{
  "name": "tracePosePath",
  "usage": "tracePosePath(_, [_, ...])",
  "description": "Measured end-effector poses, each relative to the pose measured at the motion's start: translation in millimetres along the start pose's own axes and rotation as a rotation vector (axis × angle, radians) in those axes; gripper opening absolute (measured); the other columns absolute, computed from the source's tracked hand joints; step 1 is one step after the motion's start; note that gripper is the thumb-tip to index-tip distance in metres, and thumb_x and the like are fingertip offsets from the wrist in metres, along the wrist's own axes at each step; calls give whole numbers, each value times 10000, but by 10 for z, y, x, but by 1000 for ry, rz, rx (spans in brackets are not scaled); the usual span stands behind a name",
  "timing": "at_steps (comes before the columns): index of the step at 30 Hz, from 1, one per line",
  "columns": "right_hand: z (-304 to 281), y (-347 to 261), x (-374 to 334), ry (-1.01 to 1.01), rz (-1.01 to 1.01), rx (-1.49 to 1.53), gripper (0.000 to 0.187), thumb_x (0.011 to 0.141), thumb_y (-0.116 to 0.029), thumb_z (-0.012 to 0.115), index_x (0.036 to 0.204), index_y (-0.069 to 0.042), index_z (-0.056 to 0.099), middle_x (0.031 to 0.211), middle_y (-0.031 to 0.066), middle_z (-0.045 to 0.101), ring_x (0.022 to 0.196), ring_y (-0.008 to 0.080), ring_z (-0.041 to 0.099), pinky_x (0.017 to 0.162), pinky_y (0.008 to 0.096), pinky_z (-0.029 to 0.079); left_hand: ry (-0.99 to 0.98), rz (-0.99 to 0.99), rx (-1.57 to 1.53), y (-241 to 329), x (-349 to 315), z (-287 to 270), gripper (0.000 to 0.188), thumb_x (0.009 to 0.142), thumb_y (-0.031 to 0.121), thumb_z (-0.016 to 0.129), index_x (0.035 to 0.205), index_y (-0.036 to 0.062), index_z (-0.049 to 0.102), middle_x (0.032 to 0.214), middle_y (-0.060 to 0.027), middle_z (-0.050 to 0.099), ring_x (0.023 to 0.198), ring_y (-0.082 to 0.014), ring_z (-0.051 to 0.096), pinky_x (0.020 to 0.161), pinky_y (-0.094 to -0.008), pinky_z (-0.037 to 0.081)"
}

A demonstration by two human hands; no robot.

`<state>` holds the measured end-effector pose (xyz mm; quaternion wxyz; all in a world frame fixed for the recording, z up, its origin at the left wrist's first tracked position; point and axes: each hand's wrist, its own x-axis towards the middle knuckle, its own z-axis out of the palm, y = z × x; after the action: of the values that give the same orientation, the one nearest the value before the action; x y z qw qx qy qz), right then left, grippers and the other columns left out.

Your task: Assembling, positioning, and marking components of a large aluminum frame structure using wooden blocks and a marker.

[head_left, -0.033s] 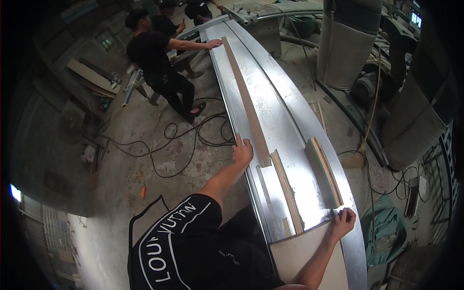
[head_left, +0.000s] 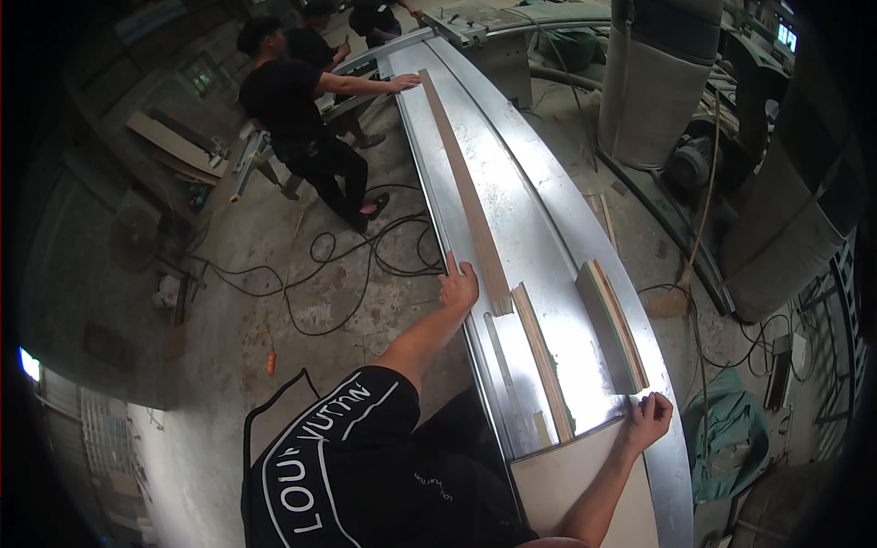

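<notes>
My left hand (head_left: 459,284) rests at the left edge of a long metal table (head_left: 539,228), index finger stretched out and thumb apart. Just right of it ends a long, narrow brown wood strip (head_left: 464,187). My right hand (head_left: 650,420) has its fingers curled together by the far right corner of a pale flat panel (head_left: 585,489). What they pinch, if anything, is hidden. Beyond that hand a short stack of board strips (head_left: 617,327) stands along the table's right side. Another layered wood strip (head_left: 545,365) lies left of it, reaching the panel's far edge.
A co-worker's hand (head_left: 405,83) touches the far end of the brown strip; more people stand behind. Black cables (head_left: 352,274) coil on the floor at left. At right are a motor (head_left: 692,167), large dust bags (head_left: 653,82) and green cloth (head_left: 731,438).
</notes>
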<state>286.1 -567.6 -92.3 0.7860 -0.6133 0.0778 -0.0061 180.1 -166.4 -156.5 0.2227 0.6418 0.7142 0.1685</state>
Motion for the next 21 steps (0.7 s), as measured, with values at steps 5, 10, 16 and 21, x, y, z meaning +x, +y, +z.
tracePosePath(5, [26,-38,-17,0,11,-27,72,822,56,520,847,-11,529,778,21,503,625,57,445,483,159,330,13,0,-5,9,-12,-16,517,841,446,350,1345,341,298,1065,-232,501,917,-432,557,811,-524,409])
tracePosePath(10, [41,-37,-18,11,22,-7,67,822,52,526,842,-11,532,777,17,502,629,57,447,484,161,333,-19,-4,-13,30,-23,-48,528,842,457,346,1354,343,284,1092,-238,493,940,-432,549,826,-520,403])
tracePosePath(16, [-7,33,-5,-16,-19,-12,64,823,48,535,825,-16,535,762,10,498,625,54,439,480,163,328,-66,-18,-16,25,-17,-72,551,841,466,342,1371,345,249,1143,-242,473,980,-426,536,858,-512,386])
tracePosePath(21, [-15,26,-6,-23,-14,-46,67,829,45,530,813,-19,531,751,0,485,611,39,409,465,155,303,-58,-17,-9,45,-38,-85,547,843,465,338,1369,343,250,1139,-243,475,976,-424,538,854,-514,387])
